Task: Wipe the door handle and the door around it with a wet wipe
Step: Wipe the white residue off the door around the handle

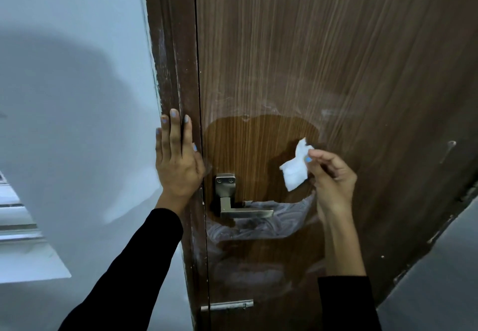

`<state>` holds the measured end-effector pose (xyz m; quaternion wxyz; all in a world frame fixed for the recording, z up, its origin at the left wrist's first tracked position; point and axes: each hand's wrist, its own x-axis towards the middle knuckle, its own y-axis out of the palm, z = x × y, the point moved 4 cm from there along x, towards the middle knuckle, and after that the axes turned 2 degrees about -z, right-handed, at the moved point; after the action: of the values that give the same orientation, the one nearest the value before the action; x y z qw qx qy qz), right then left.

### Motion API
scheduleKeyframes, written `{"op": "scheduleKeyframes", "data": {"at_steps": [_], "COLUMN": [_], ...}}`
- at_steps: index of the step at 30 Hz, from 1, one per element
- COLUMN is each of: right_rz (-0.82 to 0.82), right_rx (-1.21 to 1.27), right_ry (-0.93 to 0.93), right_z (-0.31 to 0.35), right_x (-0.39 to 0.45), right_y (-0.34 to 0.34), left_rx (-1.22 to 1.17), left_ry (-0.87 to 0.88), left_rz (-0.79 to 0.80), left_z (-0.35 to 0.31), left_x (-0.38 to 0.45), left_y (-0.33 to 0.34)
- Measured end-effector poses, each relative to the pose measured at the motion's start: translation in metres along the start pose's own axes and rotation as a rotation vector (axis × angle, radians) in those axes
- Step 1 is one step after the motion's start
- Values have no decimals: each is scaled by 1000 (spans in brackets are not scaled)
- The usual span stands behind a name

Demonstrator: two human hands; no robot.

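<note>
A brown wood-grain door (323,59) fills the view, covered in cloudy protective film that is torn away in a darker oval around the handle. The silver lever door handle (240,208) sits low in that patch, pointing right. My right hand (333,178) pinches a crumpled white wet wipe (294,170) between thumb and fingertips, up and to the right of the handle; whether the wipe touches the door I cannot tell. My left hand (177,160) lies flat, fingers up, on the dark door frame (170,59) just left of the handle.
A pale wall (72,98) runs along the left of the frame. A silver latch bolt (227,305) sits low on the door. Crumpled film (258,227) hangs below the handle. A dark door edge and grey floor (439,279) show at the lower right.
</note>
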<state>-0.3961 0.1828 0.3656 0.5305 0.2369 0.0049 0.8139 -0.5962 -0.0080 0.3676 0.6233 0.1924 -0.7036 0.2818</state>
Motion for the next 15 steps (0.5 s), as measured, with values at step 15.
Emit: {"op": "scheduleKeyframes", "data": {"at_steps": [15], "right_rz": [496], "right_rx": [220], "right_ry": [183], "right_z": [15], "right_x": [-45], "right_y": [40], "left_rx": [-1443], "left_ry": [-1343], "left_rz": [914], "left_z": [-96], "left_x": [-26], "left_y": [-55]}}
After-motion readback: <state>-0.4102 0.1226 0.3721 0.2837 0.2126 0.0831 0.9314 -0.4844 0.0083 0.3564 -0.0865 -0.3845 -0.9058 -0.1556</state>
